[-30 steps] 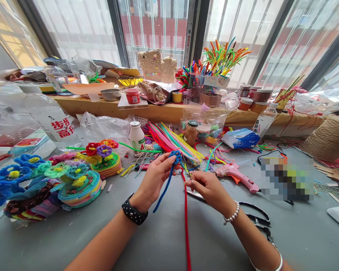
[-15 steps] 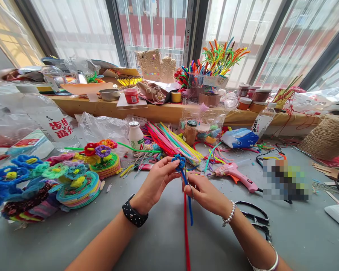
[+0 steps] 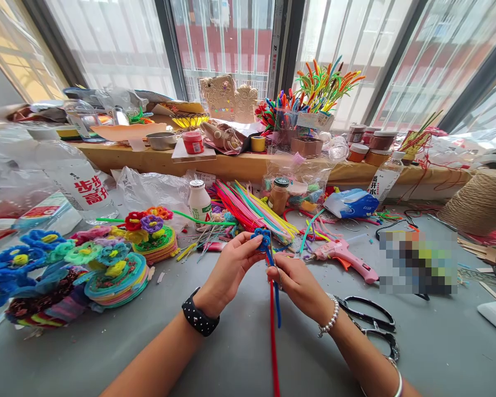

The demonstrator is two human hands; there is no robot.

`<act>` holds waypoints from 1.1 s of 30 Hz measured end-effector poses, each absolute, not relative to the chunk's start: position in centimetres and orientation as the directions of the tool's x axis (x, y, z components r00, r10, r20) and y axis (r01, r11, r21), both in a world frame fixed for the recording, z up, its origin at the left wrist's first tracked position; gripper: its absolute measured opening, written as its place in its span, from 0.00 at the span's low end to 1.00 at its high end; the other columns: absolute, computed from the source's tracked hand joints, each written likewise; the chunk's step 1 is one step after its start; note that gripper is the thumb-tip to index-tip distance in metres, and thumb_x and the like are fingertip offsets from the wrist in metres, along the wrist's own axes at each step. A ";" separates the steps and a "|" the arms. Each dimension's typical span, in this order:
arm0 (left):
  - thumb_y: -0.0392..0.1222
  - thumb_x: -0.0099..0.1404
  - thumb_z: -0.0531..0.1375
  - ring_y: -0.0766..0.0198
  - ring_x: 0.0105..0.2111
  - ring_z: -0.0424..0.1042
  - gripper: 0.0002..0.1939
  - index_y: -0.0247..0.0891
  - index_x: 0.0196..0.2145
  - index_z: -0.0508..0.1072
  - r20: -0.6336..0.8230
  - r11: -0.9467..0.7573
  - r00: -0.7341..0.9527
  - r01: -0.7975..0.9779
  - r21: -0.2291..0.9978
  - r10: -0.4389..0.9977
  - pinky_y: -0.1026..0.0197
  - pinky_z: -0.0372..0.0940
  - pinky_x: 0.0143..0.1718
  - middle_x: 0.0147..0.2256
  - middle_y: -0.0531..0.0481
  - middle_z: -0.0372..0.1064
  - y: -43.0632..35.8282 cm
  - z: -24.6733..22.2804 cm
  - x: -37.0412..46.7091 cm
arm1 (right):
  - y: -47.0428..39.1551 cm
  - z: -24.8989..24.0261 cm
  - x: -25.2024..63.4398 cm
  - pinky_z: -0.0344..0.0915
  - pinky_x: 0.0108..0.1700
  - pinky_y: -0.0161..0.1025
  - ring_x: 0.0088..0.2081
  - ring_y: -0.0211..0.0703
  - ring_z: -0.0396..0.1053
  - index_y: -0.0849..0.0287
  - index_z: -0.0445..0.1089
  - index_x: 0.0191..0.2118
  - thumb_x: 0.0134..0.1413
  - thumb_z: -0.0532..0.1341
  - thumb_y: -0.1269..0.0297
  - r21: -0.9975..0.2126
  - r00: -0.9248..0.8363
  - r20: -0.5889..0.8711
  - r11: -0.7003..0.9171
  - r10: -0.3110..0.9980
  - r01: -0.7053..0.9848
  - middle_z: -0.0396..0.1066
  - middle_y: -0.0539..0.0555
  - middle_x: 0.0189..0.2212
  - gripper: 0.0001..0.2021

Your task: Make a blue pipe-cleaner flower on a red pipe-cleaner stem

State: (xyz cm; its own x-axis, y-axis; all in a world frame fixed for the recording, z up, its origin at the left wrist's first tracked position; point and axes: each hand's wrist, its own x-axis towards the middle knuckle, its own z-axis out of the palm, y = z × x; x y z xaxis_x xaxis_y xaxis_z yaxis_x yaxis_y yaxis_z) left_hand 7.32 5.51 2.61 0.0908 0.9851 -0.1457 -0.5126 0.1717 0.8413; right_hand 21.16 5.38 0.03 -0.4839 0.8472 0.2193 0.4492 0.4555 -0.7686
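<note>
Pinching a blue fuzzy flower (image 3: 262, 239) between thumb and fingertips, the left hand (image 3: 235, 262) holds it up just above the table. The right hand (image 3: 297, 280), close beside it, has its fingers folded round a slim metal tool (image 3: 280, 278), mostly hidden. The flower's blue stem (image 3: 278, 311) hangs below this grip, and a red strip (image 3: 274, 347) runs beneath the hands toward the person.

The gray table (image 3: 227, 353) spreads nearward between the forearms, its surface speckled with scraps farther out. Directly beyond the grip a bundle of colored fuzzy sticks (image 3: 252, 209) closes off the far side, with a white bottle (image 3: 199, 204) to its left. Finished flower pieces (image 3: 116, 275) bound the left; black-handled scissors (image 3: 372, 320) lie just beside the right wrist, a pink glue gun (image 3: 353, 259) past the right hand's knuckles. Farther ahead, the table ends at a crowded wooden ledge (image 3: 240, 166), under tall dark-framed windows (image 3: 227, 49). Elbow room shows mainly toward the person.
</note>
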 end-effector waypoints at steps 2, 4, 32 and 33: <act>0.34 0.50 0.60 0.72 0.26 0.67 0.03 0.34 0.24 0.68 -0.138 0.157 0.076 -0.511 0.845 0.988 0.67 0.63 0.33 0.25 0.54 0.66 5.5 2.6 7.4 | 5.4 -0.2 21.0 0.52 0.24 0.31 0.21 0.34 0.54 0.60 0.55 0.20 0.52 0.43 0.46 -0.781 -0.455 0.223 0.437 0.862 0.446 0.57 0.48 0.18 0.23; 0.35 0.50 0.60 0.72 0.26 0.67 0.03 0.34 0.24 0.68 -0.127 0.139 0.058 -0.514 0.847 0.990 0.67 0.63 0.33 0.25 0.55 0.65 5.5 2.5 7.4 | 5.4 -0.5 20.8 0.52 0.24 0.31 0.20 0.33 0.55 0.60 0.55 0.19 0.52 0.44 0.47 -0.791 -0.434 0.226 0.425 0.872 0.441 0.58 0.47 0.17 0.22; 0.35 0.45 0.63 0.75 0.20 0.63 0.16 0.35 0.31 0.61 -0.135 0.148 0.062 -0.306 0.940 0.989 0.72 0.57 0.22 0.21 0.58 0.63 5.7 3.8 6.8 | 5.7 1.0 22.6 0.45 0.22 0.30 0.20 0.32 0.48 0.59 0.49 0.18 0.46 0.53 0.48 -0.707 -0.530 0.180 0.484 0.829 0.516 0.53 0.45 0.17 0.21; 0.35 0.45 0.63 0.74 0.20 0.63 0.16 0.36 0.31 0.61 -0.137 0.149 0.060 -0.305 0.941 0.989 0.71 0.58 0.22 0.21 0.58 0.63 5.8 3.7 6.8 | 5.7 1.0 22.6 0.45 0.22 0.30 0.20 0.32 0.48 0.59 0.49 0.18 0.45 0.54 0.49 -0.704 -0.520 0.181 0.479 0.835 0.524 0.53 0.45 0.17 0.20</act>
State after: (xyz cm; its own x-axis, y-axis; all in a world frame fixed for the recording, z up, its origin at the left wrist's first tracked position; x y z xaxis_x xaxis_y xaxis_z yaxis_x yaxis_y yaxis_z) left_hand 6.79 5.77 3.74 0.0604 0.9887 -0.1374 -0.3051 0.1493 0.9405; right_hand 22.58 5.67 1.03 -0.5203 0.8346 0.1809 0.5243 0.4794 -0.7038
